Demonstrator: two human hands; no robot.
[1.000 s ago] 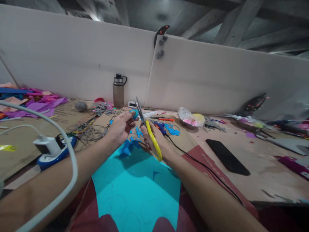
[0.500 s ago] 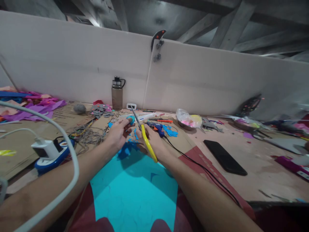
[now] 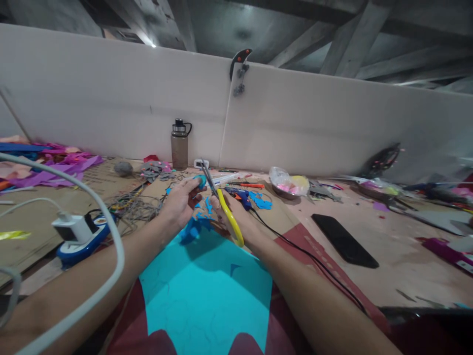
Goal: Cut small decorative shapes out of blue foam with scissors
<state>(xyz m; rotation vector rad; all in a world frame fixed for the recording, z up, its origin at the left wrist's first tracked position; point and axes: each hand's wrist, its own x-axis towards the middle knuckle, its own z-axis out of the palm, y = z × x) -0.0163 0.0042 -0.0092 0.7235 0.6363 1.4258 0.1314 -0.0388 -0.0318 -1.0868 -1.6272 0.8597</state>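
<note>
My left hand (image 3: 182, 201) is closed, pinching a small blue piece (image 3: 200, 182) between thumb and fingers. Just to its right, my right hand (image 3: 233, 212) is closed round a pair of scissors (image 3: 229, 215) with yellow handles, the blades pointing up and away. The blades stand slightly apart, close beside the blue piece; whether they touch it I cannot tell. Beneath both hands a large turquoise sheet (image 3: 207, 291) lies across my lap, with a darker blue scrap (image 3: 192, 230) at its far end.
Behind my right hand are a blue glue gun (image 3: 244, 198) and blue scraps (image 3: 260, 200). A phone (image 3: 343, 240) lies to the right, a bowl (image 3: 289, 187) further back. Left are a power strip (image 3: 85, 241), a white cable (image 3: 118, 261) and tangled cord (image 3: 138, 206). A bottle (image 3: 180, 148) stands behind.
The scissor blades have opened a little, and the yellow handles have shifted slightly right. The blue piece has turned a little in my left hand, which stays nearly in place.
</note>
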